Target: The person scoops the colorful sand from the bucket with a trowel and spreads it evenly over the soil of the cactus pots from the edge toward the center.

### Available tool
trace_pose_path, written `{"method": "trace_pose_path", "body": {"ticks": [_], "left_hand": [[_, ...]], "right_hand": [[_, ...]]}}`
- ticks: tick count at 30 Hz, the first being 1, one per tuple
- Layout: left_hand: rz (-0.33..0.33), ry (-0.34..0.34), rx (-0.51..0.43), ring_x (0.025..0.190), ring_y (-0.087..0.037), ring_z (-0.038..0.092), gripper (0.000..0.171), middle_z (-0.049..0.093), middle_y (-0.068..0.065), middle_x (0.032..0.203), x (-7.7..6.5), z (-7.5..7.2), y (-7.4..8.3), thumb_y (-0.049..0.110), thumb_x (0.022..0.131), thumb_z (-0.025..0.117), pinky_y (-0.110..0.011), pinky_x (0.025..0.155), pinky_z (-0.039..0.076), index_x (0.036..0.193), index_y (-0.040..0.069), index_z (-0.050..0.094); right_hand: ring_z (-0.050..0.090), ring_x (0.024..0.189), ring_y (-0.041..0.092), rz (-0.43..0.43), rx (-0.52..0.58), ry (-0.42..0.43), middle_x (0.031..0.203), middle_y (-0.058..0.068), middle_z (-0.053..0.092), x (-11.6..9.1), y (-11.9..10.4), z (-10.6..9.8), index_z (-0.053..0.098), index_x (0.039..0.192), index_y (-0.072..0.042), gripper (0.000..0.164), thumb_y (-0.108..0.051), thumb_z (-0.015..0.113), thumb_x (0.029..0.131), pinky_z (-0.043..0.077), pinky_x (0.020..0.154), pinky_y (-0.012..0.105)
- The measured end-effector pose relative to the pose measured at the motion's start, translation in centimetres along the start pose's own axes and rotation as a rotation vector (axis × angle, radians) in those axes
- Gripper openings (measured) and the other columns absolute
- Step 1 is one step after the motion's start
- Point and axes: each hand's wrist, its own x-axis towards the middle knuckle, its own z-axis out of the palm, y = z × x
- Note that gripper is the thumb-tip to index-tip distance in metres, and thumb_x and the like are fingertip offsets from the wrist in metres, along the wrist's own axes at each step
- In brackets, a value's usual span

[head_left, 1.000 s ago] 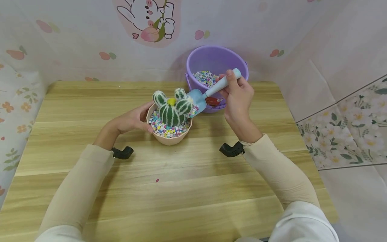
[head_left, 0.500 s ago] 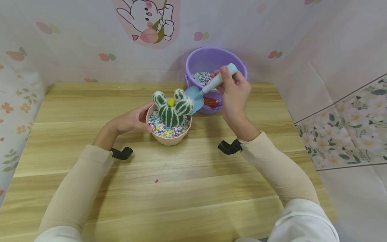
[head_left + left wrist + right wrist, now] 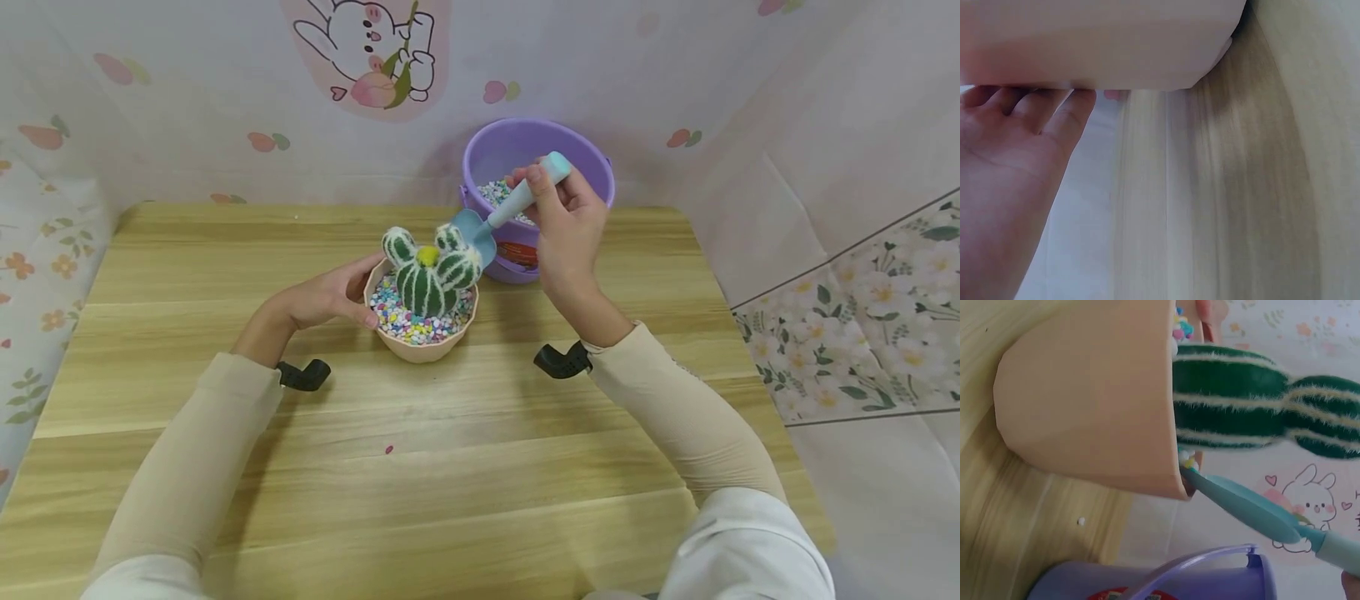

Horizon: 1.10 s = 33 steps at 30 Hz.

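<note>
A peach faceted flowerpot (image 3: 422,350) stands on the table, filled with multicoloured pebbles (image 3: 408,323) around a green and white fuzzy cactus (image 3: 424,287). On the pot's left side my left hand (image 3: 327,297) grips it, thumb at the rim; the left wrist view shows the fingers (image 3: 1066,119) against the pot wall (image 3: 1097,50). My right hand (image 3: 567,229) holds a light blue toy shovel (image 3: 517,202) by its handle, tilted down to the left. In the right wrist view the shovel's blade (image 3: 1247,506) dips its tip inside the pot's rim, beside the cactus.
Behind the shovel stands a purple bucket (image 3: 487,150) with more pebbles inside, close to the patterned back cloth (image 3: 187,92). One small red pebble (image 3: 389,449) lies on the wooden table (image 3: 450,517) in front. Black wrist mounts hang under both wrists.
The right hand has moved left and raised the handle, steepening the shovel. Pebbles that showed on its blade are no longer seen there. The left hand and pot have stayed in place.
</note>
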Motion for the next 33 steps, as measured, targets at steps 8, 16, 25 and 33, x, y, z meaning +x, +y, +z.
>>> {"method": "trace_pose_path", "body": {"ticks": [8,16,25,33], "left_hand": [[-0.025,-0.009,-0.011,0.138,-0.021,0.034,0.104,0.018,-0.016,0.159,0.3,-0.4,0.1,0.0,0.082,0.071,-0.023,0.104,0.04,0.158,0.011,0.002],[0.011,-0.022,-0.034,0.134,-0.012,0.039,0.1,0.015,-0.021,0.159,0.0,-0.7,-0.1,-0.003,0.084,0.069,-0.022,0.104,0.04,0.157,0.005,0.001],[0.013,-0.042,-0.082,0.145,-0.021,0.023,0.098,0.005,-0.015,0.163,0.5,-1.1,0.0,-0.002,0.086,0.067,-0.021,0.105,0.038,0.157,0.008,0.0],[0.015,-0.007,-0.088,0.149,-0.03,0.008,0.098,0.001,-0.013,0.163,0.3,-0.9,0.0,-0.004,0.086,0.066,-0.018,0.105,0.037,0.157,0.008,0.0]], "right_hand": [[0.071,0.087,0.026,-0.106,-0.076,-0.099,0.088,0.014,0.071,-0.2,0.0,-0.2,0.065,0.098,0.005,0.009,0.0,0.065,0.091,0.057,0.082,0.038],[0.07,0.087,0.027,-0.21,-0.133,-0.182,0.089,0.013,0.072,0.0,-0.2,0.0,0.065,0.096,0.004,0.006,0.002,0.065,0.091,0.058,0.081,0.039],[0.07,0.087,0.033,-0.282,-0.099,-0.18,0.089,0.015,0.072,0.5,-0.4,-0.4,0.065,0.097,0.002,0.005,0.001,0.063,0.092,0.057,0.08,0.043],[0.071,0.086,0.027,-0.201,-0.123,-0.089,0.089,0.016,0.072,0.9,-1.1,-0.6,0.065,0.098,0.004,0.007,0.0,0.063,0.092,0.058,0.078,0.037]]}}
